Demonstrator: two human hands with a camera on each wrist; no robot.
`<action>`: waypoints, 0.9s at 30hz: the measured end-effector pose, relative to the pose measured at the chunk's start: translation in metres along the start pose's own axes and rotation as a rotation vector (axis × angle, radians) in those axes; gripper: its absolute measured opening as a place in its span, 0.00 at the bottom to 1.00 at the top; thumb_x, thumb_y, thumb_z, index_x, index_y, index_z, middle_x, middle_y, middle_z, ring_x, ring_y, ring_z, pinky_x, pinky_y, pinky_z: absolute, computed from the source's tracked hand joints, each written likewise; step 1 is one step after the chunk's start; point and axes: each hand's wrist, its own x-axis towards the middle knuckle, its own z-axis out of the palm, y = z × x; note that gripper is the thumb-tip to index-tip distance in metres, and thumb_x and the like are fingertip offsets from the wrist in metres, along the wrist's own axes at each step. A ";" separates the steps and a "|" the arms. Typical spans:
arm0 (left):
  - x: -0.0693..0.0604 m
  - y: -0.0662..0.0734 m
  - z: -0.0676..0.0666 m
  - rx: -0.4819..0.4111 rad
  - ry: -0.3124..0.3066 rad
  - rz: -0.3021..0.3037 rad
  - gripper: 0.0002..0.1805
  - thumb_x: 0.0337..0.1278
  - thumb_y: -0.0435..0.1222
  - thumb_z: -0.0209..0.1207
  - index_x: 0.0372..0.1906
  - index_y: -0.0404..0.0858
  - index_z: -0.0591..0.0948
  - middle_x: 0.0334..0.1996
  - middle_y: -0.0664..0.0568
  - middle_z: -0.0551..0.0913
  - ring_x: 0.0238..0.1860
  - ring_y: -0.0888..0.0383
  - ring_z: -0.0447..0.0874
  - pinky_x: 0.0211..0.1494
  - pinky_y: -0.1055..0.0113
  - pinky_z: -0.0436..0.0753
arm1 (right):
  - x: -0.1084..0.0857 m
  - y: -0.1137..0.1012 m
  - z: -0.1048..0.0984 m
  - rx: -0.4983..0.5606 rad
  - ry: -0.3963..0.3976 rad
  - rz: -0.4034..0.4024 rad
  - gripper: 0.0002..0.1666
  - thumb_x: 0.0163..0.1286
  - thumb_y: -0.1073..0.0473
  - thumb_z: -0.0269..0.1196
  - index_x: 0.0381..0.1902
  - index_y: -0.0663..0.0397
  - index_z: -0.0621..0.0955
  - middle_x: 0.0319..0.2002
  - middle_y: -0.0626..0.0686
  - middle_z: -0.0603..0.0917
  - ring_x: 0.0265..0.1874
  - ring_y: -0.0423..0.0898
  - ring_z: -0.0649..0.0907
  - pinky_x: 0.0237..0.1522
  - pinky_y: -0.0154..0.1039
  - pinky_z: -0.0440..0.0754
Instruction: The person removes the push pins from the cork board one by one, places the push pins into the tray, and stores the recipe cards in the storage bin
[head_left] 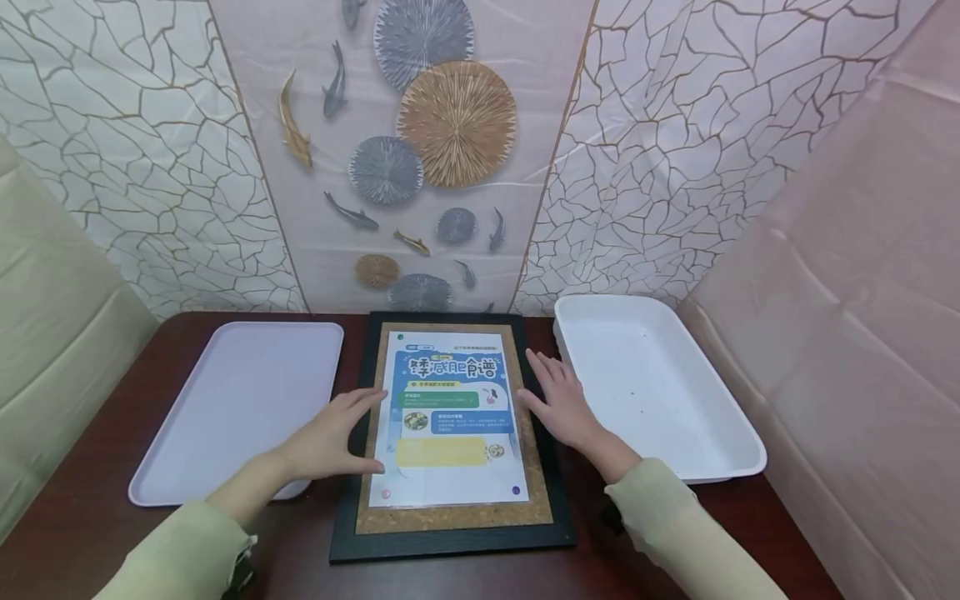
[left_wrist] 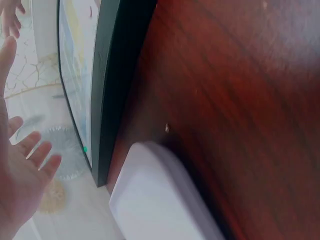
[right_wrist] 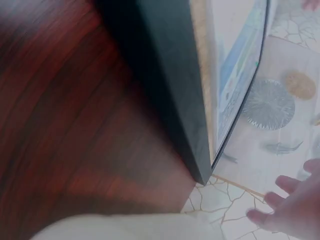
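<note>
A cork board (head_left: 480, 518) with a black frame (head_left: 450, 544) lies on the dark table. On it is a printed paper poster (head_left: 442, 490) in blue, green and yellow. Small round pins show at three of its corners: green (head_left: 401, 337) top left, pink (head_left: 386, 494) bottom left, purple (head_left: 516, 491) bottom right. My left hand (head_left: 341, 435) hovers over the board's left edge, thumb and fingers spread, holding nothing. Over the right edge is my right hand (head_left: 558, 402), its fingers stretched out and likewise holding nothing. Both wrist views show the hands raised above the frame.
To the left lies a flat pale lilac tray (head_left: 247, 400). A deeper white tray (head_left: 652, 392) stands on the right, with a few tiny dark specks inside. Behind the reddish-brown table (head_left: 292, 542) hangs a patterned cloth (head_left: 465, 233), and pale padded walls (head_left: 847, 333) flank it.
</note>
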 end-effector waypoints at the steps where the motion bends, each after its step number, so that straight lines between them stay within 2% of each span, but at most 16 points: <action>1: -0.001 0.001 0.002 -0.041 -0.019 -0.016 0.54 0.34 0.54 0.72 0.69 0.37 0.61 0.67 0.39 0.63 0.66 0.40 0.62 0.61 0.42 0.68 | 0.001 -0.002 -0.001 0.053 -0.010 0.018 0.41 0.70 0.44 0.51 0.73 0.51 0.51 0.72 0.61 0.54 0.71 0.61 0.52 0.67 0.64 0.49; 4: -0.003 0.002 0.008 -0.144 -0.071 -0.040 0.50 0.36 0.52 0.71 0.66 0.36 0.64 0.62 0.40 0.70 0.60 0.44 0.70 0.59 0.44 0.71 | 0.004 -0.005 -0.001 0.239 -0.063 0.100 0.41 0.72 0.39 0.44 0.74 0.49 0.48 0.73 0.60 0.52 0.72 0.60 0.52 0.67 0.63 0.51; 7: -0.005 0.000 0.014 -0.209 -0.119 -0.029 0.44 0.38 0.50 0.71 0.63 0.35 0.69 0.53 0.44 0.77 0.51 0.51 0.76 0.54 0.53 0.76 | 0.007 -0.007 0.000 0.413 -0.124 0.193 0.43 0.70 0.32 0.39 0.74 0.46 0.45 0.74 0.58 0.47 0.73 0.59 0.49 0.68 0.62 0.50; 11: -0.007 -0.002 0.022 -0.255 -0.188 0.003 0.35 0.42 0.48 0.70 0.55 0.33 0.74 0.40 0.53 0.81 0.40 0.60 0.76 0.44 0.67 0.76 | 0.010 -0.006 0.006 0.553 -0.180 0.279 0.45 0.70 0.29 0.34 0.74 0.47 0.43 0.75 0.58 0.44 0.71 0.61 0.53 0.67 0.60 0.55; 14: -0.008 -0.003 0.027 -0.279 -0.227 0.025 0.28 0.44 0.45 0.69 0.50 0.33 0.78 0.33 0.56 0.80 0.34 0.65 0.75 0.39 0.72 0.75 | 0.011 -0.004 0.013 0.593 -0.195 0.302 0.45 0.71 0.30 0.32 0.74 0.50 0.42 0.74 0.61 0.47 0.68 0.65 0.59 0.65 0.59 0.61; 17: -0.009 -0.003 0.030 -0.276 -0.239 0.041 0.21 0.46 0.43 0.68 0.44 0.34 0.81 0.29 0.58 0.80 0.30 0.68 0.74 0.35 0.73 0.75 | 0.012 -0.002 0.019 0.617 -0.187 0.314 0.45 0.71 0.31 0.31 0.74 0.53 0.42 0.72 0.63 0.50 0.67 0.65 0.61 0.64 0.59 0.63; 24: -0.012 0.002 0.034 -0.204 -0.233 0.047 0.04 0.49 0.38 0.65 0.31 0.43 0.84 0.21 0.64 0.77 0.23 0.72 0.70 0.28 0.75 0.72 | 0.017 -0.004 0.025 0.641 -0.132 0.366 0.43 0.72 0.34 0.34 0.73 0.57 0.48 0.66 0.67 0.60 0.64 0.63 0.67 0.64 0.57 0.65; 27: -0.013 0.003 0.035 -0.173 -0.215 0.041 0.02 0.50 0.37 0.64 0.27 0.45 0.83 0.19 0.65 0.75 0.22 0.72 0.68 0.26 0.75 0.70 | 0.020 -0.006 0.027 0.657 -0.102 0.407 0.42 0.72 0.34 0.36 0.71 0.57 0.52 0.65 0.66 0.63 0.62 0.62 0.69 0.63 0.56 0.66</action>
